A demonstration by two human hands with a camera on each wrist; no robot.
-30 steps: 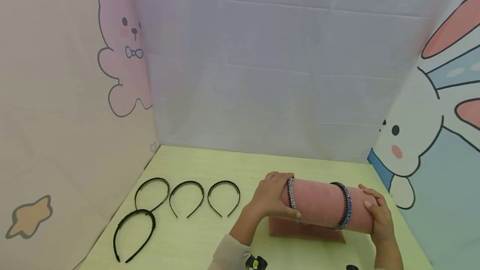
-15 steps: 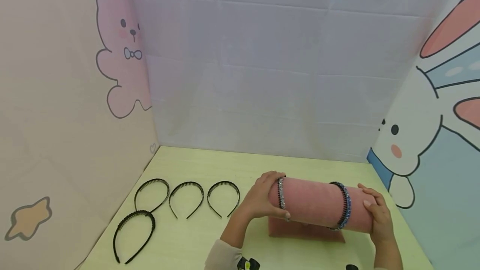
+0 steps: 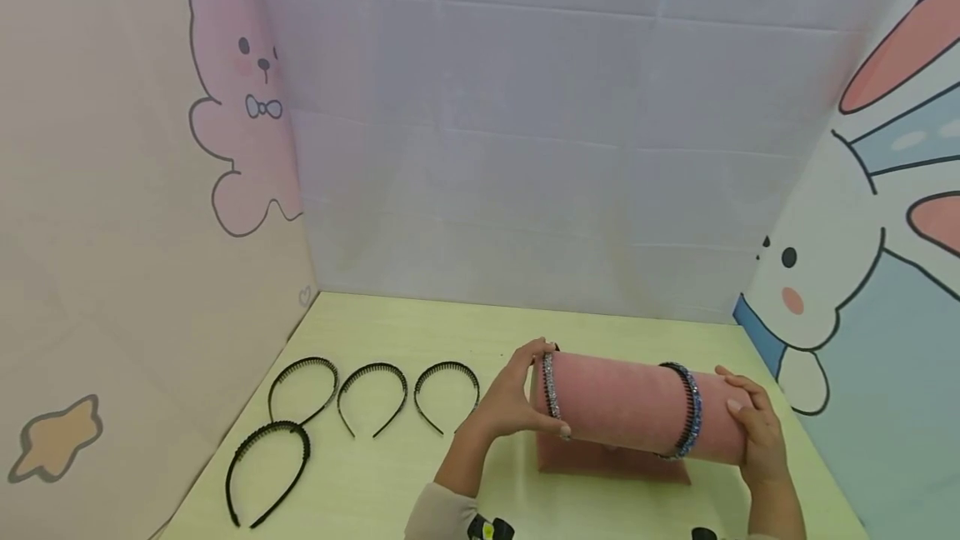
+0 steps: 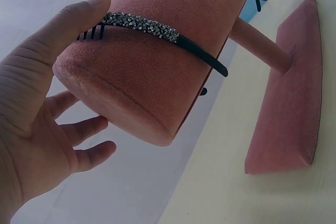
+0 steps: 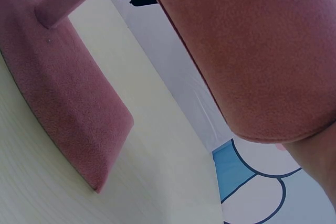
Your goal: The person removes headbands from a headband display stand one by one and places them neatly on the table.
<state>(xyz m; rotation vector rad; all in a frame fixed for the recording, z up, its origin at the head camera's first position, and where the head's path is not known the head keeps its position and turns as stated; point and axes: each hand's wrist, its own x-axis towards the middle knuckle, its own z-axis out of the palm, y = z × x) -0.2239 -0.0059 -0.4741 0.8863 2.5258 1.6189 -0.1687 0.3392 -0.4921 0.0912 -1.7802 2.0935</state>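
Observation:
A pink velvety headband stand [image 3: 618,400] lies crosswise on the table, its roll raised by a post above a flat base [image 4: 286,103]. My left hand [image 3: 510,404] holds a silver rhinestone headband [image 3: 551,386] near the roll's left end, thumb on the near side and fingers at the top. In the left wrist view, the thumb touches the headband's sparkling band [image 4: 142,23], and several fingers reach past the roll's end. My right hand [image 3: 762,433] grips the right end of the roll. A blue rhinestone headband [image 3: 695,411] circles the roll closer to that hand.
Several black toothed headbands, such as this one [image 3: 372,368], lie to the left on the pale yellow table [image 3: 390,490]. The nearest, a thicker one [image 3: 268,427], touches the headband behind it. Cloth walls with cartoon animals surround the table's back and sides.
My left hand has slid leftward along the roll, and the silver headband has shifted with it toward the left end. My right hand and the blue headband stay where they were.

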